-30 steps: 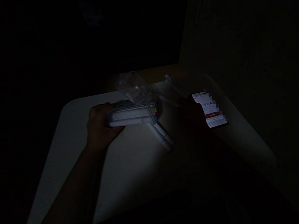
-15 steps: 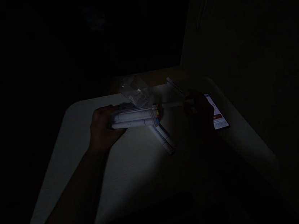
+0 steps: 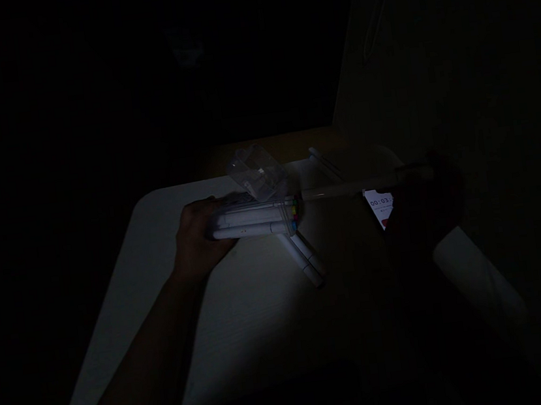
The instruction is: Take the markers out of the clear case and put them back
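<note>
The scene is very dark. My left hand [image 3: 200, 242] is closed around the rear of a clear case of markers [image 3: 253, 221], which lies sideways with several white markers inside. Their coloured ends, blue, yellow, green and pink among them, face right. Out to the right, my right hand [image 3: 423, 203] is a dark shape, closed on a white marker [image 3: 347, 188]. Motion smears that marker into a pale streak reaching back toward the case's mouth. Below the case, two loose markers [image 3: 302, 261] lie side by side on the white table [image 3: 235, 318].
A clear plastic cover or box [image 3: 257, 171] sits just behind the case. Another marker [image 3: 325, 163] lies near the table's far edge. Partly hidden by my right hand, a lit phone [image 3: 378, 206] shows a timer. A dark panel [image 3: 258, 66] stands beyond the table.
My right hand has moved right, away from the case, with the marker, and now covers part of the phone. My left hand still holds the case; the view has shifted slightly.
</note>
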`<state>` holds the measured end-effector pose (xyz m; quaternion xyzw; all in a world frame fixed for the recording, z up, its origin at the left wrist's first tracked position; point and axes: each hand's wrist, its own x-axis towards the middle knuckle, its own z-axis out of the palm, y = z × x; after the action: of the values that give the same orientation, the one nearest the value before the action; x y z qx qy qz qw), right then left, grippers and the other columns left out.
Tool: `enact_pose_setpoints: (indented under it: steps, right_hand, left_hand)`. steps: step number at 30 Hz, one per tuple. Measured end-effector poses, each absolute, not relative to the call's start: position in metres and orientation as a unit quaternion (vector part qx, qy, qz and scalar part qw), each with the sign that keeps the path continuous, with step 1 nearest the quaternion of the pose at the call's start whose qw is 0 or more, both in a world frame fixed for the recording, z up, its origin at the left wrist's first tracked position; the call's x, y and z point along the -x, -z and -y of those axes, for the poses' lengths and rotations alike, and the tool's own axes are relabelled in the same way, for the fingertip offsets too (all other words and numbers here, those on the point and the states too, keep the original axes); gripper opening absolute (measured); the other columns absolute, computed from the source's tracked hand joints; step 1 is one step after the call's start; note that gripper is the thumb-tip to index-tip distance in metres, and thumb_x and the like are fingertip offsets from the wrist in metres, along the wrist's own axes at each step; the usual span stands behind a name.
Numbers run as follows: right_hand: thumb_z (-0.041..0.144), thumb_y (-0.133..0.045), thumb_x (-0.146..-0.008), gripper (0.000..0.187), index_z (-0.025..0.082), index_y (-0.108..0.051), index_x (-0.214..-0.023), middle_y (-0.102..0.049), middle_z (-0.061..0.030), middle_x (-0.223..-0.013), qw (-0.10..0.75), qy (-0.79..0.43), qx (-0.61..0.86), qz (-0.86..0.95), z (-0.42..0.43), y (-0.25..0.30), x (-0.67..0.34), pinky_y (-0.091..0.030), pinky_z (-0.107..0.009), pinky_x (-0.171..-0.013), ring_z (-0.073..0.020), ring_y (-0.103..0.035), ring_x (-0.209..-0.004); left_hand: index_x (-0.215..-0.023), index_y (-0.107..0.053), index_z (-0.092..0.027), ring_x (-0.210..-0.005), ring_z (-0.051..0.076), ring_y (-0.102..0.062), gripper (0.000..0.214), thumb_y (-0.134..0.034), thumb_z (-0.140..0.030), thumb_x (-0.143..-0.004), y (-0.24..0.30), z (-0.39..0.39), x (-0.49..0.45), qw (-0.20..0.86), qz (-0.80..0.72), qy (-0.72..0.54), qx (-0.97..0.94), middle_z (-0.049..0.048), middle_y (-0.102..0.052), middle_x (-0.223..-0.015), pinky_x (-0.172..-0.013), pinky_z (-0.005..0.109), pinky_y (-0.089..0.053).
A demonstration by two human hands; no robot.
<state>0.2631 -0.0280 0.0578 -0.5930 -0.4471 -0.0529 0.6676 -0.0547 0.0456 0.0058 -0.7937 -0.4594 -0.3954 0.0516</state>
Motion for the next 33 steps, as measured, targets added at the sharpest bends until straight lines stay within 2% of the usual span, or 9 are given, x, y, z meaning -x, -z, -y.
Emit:
enact_pose_setpoints:
  steps: [3, 7, 10, 13, 17, 20, 25, 30, 33]
  right_hand:
    - [0.045, -0.049, -0.083, 0.043, 0.016, -0.054, -0.114, -0.057, -0.0121, -0.113, 0.684, 0.101, 0.576, 0.436, 0.024, -0.051, -0.258, -0.05, -0.041, -0.09, -0.0214, -0.056, -0.107]
    - [0.042, -0.049, -0.084, 0.038, 0.018, -0.058, -0.112, -0.06, -0.0102, -0.108, 0.634, 0.132, 0.607, 0.46, 0.028, -0.051, -0.247, -0.049, -0.041, -0.089, -0.0213, -0.057, -0.105]
    - [0.038, -0.049, -0.085, 0.037, 0.018, -0.057, -0.115, -0.06, -0.0101, -0.111, 0.623, 0.095, 0.607, 0.483, 0.033, -0.051, -0.238, -0.048, -0.038, -0.09, -0.0201, -0.056, -0.106]
    - [0.038, -0.048, -0.086, 0.036, 0.021, -0.057, -0.116, -0.061, -0.0077, -0.109, 0.624, 0.056, 0.604, 0.493, 0.033, -0.046, -0.233, -0.051, -0.036, -0.085, -0.0184, -0.058, -0.101]
    - [0.041, -0.044, -0.087, 0.036, 0.025, -0.056, -0.116, -0.064, -0.0038, -0.097, 0.624, -0.014, 0.572, 0.532, 0.026, -0.032, -0.228, -0.053, -0.031, -0.075, -0.0144, -0.062, -0.086]
    - [0.041, -0.039, -0.089, 0.037, 0.024, -0.055, -0.117, -0.064, -0.0047, -0.099, 0.608, -0.1, 0.552, 0.562, 0.023, -0.027, -0.223, -0.052, -0.027, -0.069, -0.0114, -0.063, -0.076]
    - [0.038, -0.035, -0.09, 0.036, 0.018, -0.056, -0.113, -0.065, -0.0069, -0.102, 0.558, -0.155, 0.538, 0.612, 0.025, -0.028, -0.212, -0.053, -0.029, -0.072, -0.0117, -0.063, -0.076]
    - [0.031, -0.032, -0.092, 0.035, 0.019, -0.056, -0.114, -0.063, -0.0066, -0.11, 0.525, -0.137, 0.509, 0.668, 0.025, -0.028, -0.206, -0.05, -0.028, -0.087, -0.0136, -0.06, -0.101]
    - [0.029, -0.032, -0.092, 0.035, 0.017, -0.054, -0.116, -0.062, -0.0072, -0.114, 0.52, -0.122, 0.492, 0.687, 0.025, -0.026, -0.205, -0.049, -0.026, -0.091, -0.0126, -0.058, -0.106]
  left_hand:
    - [-0.113, -0.052, -0.029, -0.109, 0.025, -0.053, 0.055, -0.069, -0.04, -0.063, -0.006, -0.045, 0.054, 0.043, 0.466, 0.392, 0.792, 0.0067, -0.053, -0.117, -0.091, 0.042, -0.046]
    - [-0.114, -0.051, -0.028, -0.108, 0.025, -0.054, 0.056, -0.07, -0.039, -0.062, -0.006, -0.045, 0.054, 0.049, 0.457, 0.396, 0.795, 0.0076, -0.053, -0.118, -0.091, 0.041, -0.046]
    - [-0.115, -0.051, -0.025, -0.107, 0.025, -0.055, 0.057, -0.071, -0.037, -0.063, -0.007, -0.045, 0.054, 0.069, 0.433, 0.406, 0.802, 0.009, -0.054, -0.117, -0.088, 0.039, -0.048]
    - [-0.114, -0.051, -0.024, -0.105, 0.025, -0.055, 0.055, -0.069, -0.037, -0.064, -0.007, -0.045, 0.053, 0.076, 0.431, 0.405, 0.803, 0.0083, -0.056, -0.114, -0.087, 0.039, -0.048]
    - [-0.113, -0.053, -0.023, -0.105, 0.025, -0.055, 0.056, -0.07, -0.04, -0.063, -0.006, -0.045, 0.052, 0.073, 0.429, 0.411, 0.801, 0.0088, -0.056, -0.114, -0.088, 0.039, -0.047]
    - [-0.112, -0.054, -0.024, -0.106, 0.026, -0.055, 0.055, -0.07, -0.042, -0.062, -0.006, -0.045, 0.051, 0.067, 0.452, 0.404, 0.793, 0.0078, -0.056, -0.114, -0.088, 0.04, -0.047]
    - [-0.112, -0.054, -0.024, -0.105, 0.026, -0.055, 0.057, -0.072, -0.042, -0.061, -0.004, -0.046, 0.052, 0.072, 0.442, 0.411, 0.794, 0.0085, -0.056, -0.114, -0.087, 0.042, -0.048]
    - [-0.113, -0.053, -0.021, -0.103, 0.024, -0.055, 0.056, -0.07, -0.042, -0.064, -0.004, -0.047, 0.053, 0.093, 0.431, 0.409, 0.799, 0.0078, -0.055, -0.114, -0.085, 0.041, -0.05]
    - [-0.112, -0.053, -0.021, -0.102, 0.024, -0.056, 0.053, -0.068, -0.043, -0.066, -0.006, -0.046, 0.052, 0.092, 0.429, 0.407, 0.801, 0.0073, -0.055, -0.112, -0.085, 0.041, -0.05]
